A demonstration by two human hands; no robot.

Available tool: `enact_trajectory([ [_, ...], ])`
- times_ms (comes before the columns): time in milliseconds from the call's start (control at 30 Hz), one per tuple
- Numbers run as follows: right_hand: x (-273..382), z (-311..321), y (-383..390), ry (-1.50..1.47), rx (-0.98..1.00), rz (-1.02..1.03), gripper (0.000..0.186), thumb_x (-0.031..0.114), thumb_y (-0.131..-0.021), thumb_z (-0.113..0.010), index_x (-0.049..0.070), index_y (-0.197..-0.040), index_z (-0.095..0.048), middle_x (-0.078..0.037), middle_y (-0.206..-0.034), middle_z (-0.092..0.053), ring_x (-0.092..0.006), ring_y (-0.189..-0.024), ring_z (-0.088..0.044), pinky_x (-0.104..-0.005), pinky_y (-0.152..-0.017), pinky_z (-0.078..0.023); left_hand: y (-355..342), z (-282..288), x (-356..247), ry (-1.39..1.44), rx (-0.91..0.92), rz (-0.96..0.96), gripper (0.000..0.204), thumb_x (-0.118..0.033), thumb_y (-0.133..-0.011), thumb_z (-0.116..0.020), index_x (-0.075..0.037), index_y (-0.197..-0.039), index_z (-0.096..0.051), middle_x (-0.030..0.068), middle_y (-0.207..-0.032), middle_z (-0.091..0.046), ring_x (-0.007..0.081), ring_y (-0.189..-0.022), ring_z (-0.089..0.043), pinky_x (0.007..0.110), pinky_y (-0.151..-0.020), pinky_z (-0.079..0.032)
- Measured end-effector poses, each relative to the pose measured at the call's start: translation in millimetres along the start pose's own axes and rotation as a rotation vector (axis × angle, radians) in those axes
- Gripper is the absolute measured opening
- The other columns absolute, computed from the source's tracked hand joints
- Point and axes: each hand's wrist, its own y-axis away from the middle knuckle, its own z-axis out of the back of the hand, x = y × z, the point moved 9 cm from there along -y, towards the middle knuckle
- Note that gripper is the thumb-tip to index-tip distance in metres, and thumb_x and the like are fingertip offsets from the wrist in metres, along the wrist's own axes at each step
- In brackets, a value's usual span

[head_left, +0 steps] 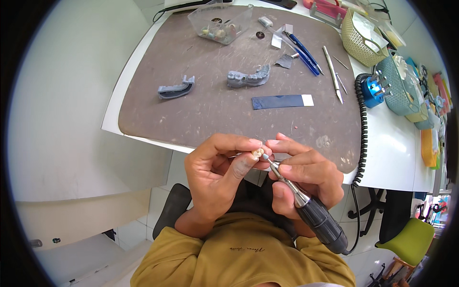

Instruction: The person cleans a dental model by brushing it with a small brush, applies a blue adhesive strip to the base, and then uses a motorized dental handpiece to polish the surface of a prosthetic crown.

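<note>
Between the thumb and fingers of my left hand (215, 167) is a small cream-coloured dental crown (257, 153). My right hand (308, 174) grips a rotary handpiece (319, 221) with a black body and silver nose. Its pale blue tip (266, 156) is right at the crown; whether the two touch I cannot tell. Both hands are close together just off the table's near edge. Farther off on the brown mat lie a grey dental model (248, 78) with teeth and a smaller grey model piece (177, 88).
A blue strip with a white end (282, 101) lies on the mat (205, 119). Behind are a clear box (222, 24) of small pieces, pens (306, 52) and a carving knife (333, 74). At right stand a blue bur holder (373, 91), a coiled cord (362, 129) and baskets (361, 40).
</note>
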Motion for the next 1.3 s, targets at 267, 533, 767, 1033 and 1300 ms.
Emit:
enact_trajectory([
  [267,0.2,-1.1,-2.7,-0.010,0.043,-0.016,0.025,0.000,-0.075,-0.085,-0.001,-0.095,-0.069,-0.016,-0.086,-0.074,-0.0379,-0.098,-0.076,-0.0528,-0.094,-0.060,1.4,1.7,0.5,-0.007,-0.006,-0.022,0.012,0.003,-0.098,-0.066,0.007,-0.109,-0.067,0.0195,-0.104,-0.073,0.0226,-0.094,-0.074,0.035,-0.086,-0.064],
  [533,-0.5,-2.4,-0.9,-0.010,0.057,-0.044,0.026,0.001,-0.075,-0.086,0.000,-0.095,-0.070,-0.015,-0.087,-0.075,-0.0374,-0.101,-0.076,-0.0536,-0.096,-0.059,2.7,2.0,-0.4,0.019,0.013,-0.038,0.012,0.004,-0.098,-0.066,0.007,-0.109,-0.067,0.0194,-0.105,-0.072,0.0221,-0.096,-0.074,0.034,-0.086,-0.063],
  [767,1.4,-4.3,-3.3,0.009,0.079,-0.019,0.026,0.002,-0.076,-0.087,0.000,-0.096,-0.070,-0.014,-0.087,-0.075,-0.0372,-0.101,-0.076,-0.0536,-0.096,-0.059,2.5,1.1,-1.4,0.004,0.016,-0.052,0.012,0.004,-0.097,-0.067,0.006,-0.109,-0.067,0.0198,-0.107,-0.072,0.0220,-0.097,-0.073,0.034,-0.086,-0.063],
  [1033,3.0,-3.5,-2.6,0.022,0.081,-0.011,0.025,0.003,-0.076,-0.087,0.001,-0.096,-0.070,-0.013,-0.087,-0.075,-0.0369,-0.101,-0.076,-0.0537,-0.097,-0.059,2.8,1.5,-0.4,0.007,0.002,-0.049,0.012,0.003,-0.097,-0.068,0.006,-0.108,-0.067,0.0192,-0.106,-0.072,0.0217,-0.096,-0.073,0.033,-0.085,-0.063],
  [1300,1.5,-3.4,-2.1,-0.015,0.076,-0.026,0.026,0.004,-0.077,-0.087,0.001,-0.096,-0.071,-0.012,-0.087,-0.075,-0.0366,-0.101,-0.076,-0.0533,-0.097,-0.059,3.0,2.6,-0.3,0.019,0.000,-0.038,0.013,0.001,-0.098,-0.068,0.007,-0.109,-0.067,0.0195,-0.106,-0.072,0.0223,-0.095,-0.074,0.034,-0.084,-0.064],
])
